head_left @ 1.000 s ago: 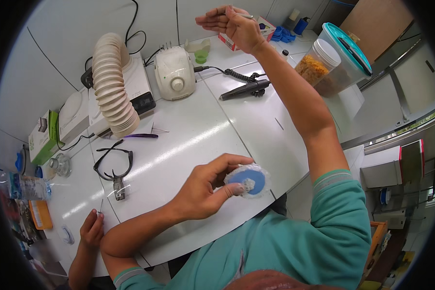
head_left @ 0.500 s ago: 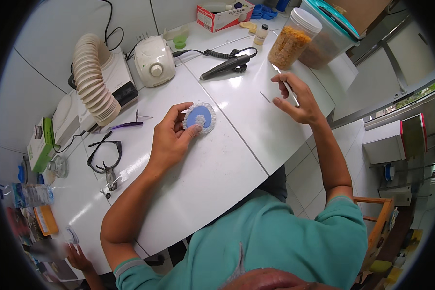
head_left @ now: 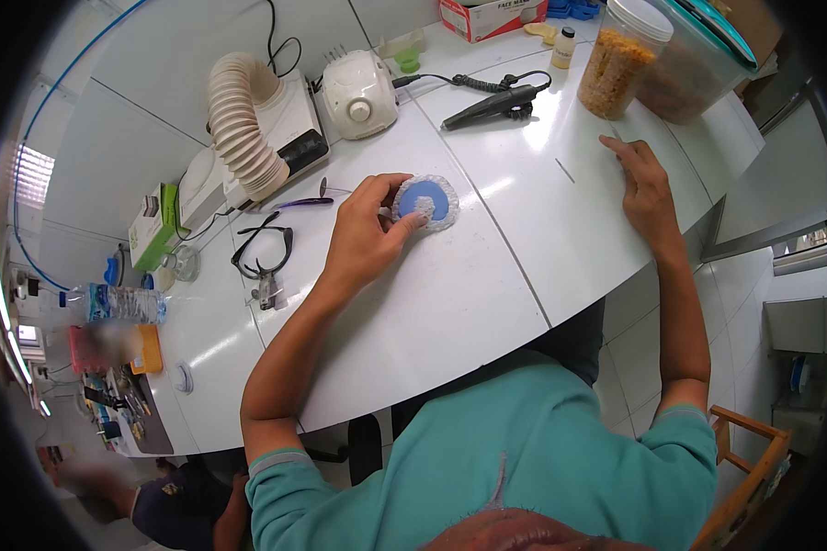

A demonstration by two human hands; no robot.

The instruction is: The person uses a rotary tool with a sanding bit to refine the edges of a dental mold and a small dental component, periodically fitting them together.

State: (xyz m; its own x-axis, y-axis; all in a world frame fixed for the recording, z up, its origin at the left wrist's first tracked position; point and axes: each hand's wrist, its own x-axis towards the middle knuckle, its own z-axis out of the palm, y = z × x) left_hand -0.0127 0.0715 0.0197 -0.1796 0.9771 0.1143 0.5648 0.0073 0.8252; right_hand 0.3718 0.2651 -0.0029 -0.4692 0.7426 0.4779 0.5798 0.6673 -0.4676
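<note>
My left hand (head_left: 369, 225) pinches a palm-sized round piece with a rough white plaster-like rim and a smooth blue middle (head_left: 426, 188). A rough white patch sits on the blue, and my thumb presses on its lower edge. Over on the right, my right hand (head_left: 648, 188) is low over the white table with its fingers stretched toward the clear jar (head_left: 620, 69) of orange-yellow crumbs. No tool shows clearly in it; its thumb side is partly hidden. A thin dark rod (head_left: 565, 170) lies on the table to the left of those fingers.
A black handpiece (head_left: 493, 107) with a coiled cord leads to a cream control box (head_left: 358, 96). Beside that is a ribbed hose (head_left: 246, 124). Black glasses (head_left: 262, 248) lie left of my left forearm. A teal-lidded tub (head_left: 694, 69) stands behind the jar. Another person (head_left: 188, 500) is at lower left.
The view has shifted, so the table's things appear farther right. My right hand has turned and moved away from the jar's base; the slim pale stick it held no longer shows clearly.
</note>
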